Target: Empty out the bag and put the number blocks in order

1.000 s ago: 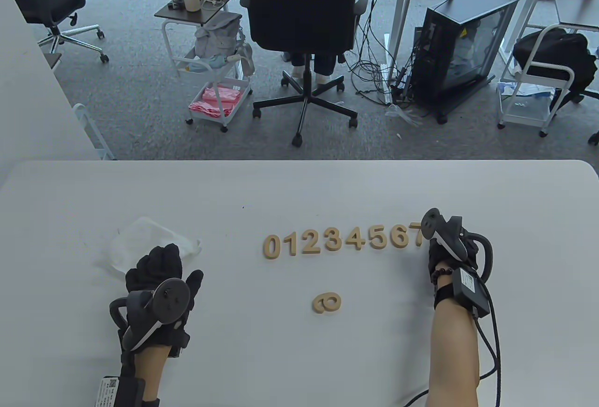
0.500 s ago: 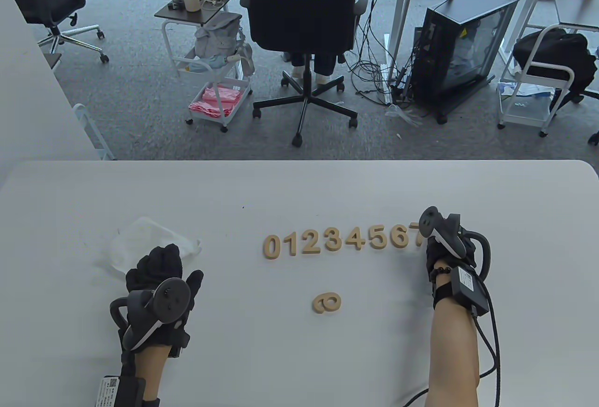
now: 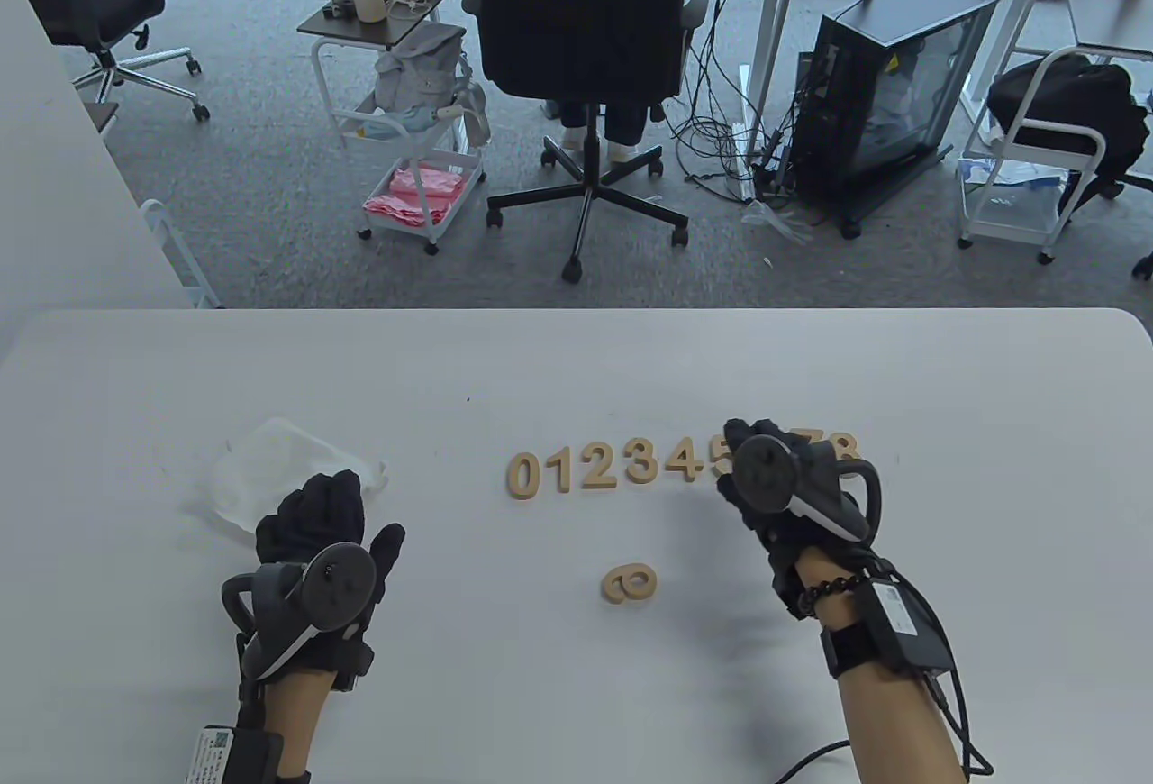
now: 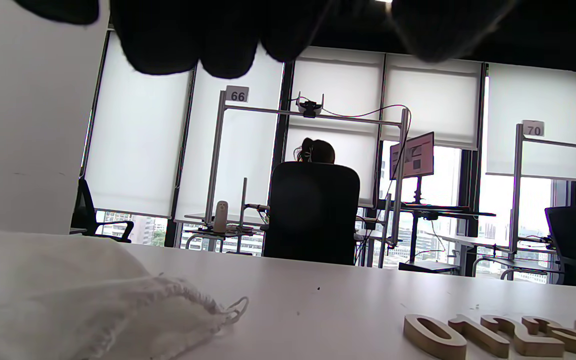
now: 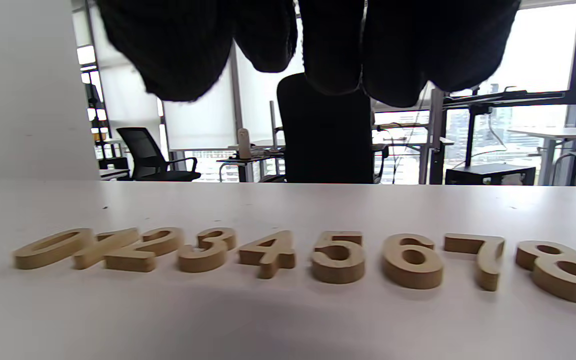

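The bag lies emptied near the surface's left edge. Blocks 0 to 8 stand in a row; only the 9 block lies apart, nearer the front edge. Left hand and right hand hang relaxed, holding nothing.

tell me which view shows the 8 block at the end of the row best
The right wrist view: the 8 block lies fully visible there, just right of the 7 block. In the table view the right hand hides most of it; only its right edge peeks out. The left wrist view doesn't show it.
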Demonstrator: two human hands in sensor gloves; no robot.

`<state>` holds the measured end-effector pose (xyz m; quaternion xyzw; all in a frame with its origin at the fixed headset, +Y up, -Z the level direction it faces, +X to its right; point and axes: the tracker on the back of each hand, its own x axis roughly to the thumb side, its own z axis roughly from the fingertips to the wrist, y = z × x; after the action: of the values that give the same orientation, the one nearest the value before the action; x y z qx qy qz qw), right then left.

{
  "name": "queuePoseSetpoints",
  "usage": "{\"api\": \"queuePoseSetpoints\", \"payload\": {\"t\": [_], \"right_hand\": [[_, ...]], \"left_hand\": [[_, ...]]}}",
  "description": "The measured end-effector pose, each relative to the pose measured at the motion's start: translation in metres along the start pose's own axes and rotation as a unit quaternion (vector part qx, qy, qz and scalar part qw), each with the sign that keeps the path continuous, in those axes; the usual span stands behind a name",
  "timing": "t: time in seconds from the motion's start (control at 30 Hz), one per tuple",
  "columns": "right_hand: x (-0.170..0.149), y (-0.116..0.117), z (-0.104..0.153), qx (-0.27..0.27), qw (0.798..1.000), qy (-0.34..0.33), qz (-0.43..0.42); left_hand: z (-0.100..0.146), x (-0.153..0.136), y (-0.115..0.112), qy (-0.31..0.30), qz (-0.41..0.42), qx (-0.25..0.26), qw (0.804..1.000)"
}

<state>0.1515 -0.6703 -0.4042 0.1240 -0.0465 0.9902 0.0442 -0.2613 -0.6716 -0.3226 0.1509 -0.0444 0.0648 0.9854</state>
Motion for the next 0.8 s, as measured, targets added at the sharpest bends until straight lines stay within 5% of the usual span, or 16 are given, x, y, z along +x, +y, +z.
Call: {"api": "queuePoseSetpoints", "payload": {"t": [0.13, 0.33, 0.8], "right_hand": [[0.062, 0.011, 0.018, 0.067, 0.994, -0.087, 0.005], [0.113, 0.040, 0.030, 0.122, 0.983, -0.119, 0.064], [0.118, 0.104, 0.027, 0.172, 0.972, -0.130, 0.098]], "left_hand": [[0.001, 0.005, 0.001, -0.012, 0.006, 0.001, 1.000], [0.001, 0.010, -0.001, -0.024, 0.010, -0.001, 1.000], [0.004, 0.015, -0.002, -0.029, -0.001, -0.006, 1.000]]}}
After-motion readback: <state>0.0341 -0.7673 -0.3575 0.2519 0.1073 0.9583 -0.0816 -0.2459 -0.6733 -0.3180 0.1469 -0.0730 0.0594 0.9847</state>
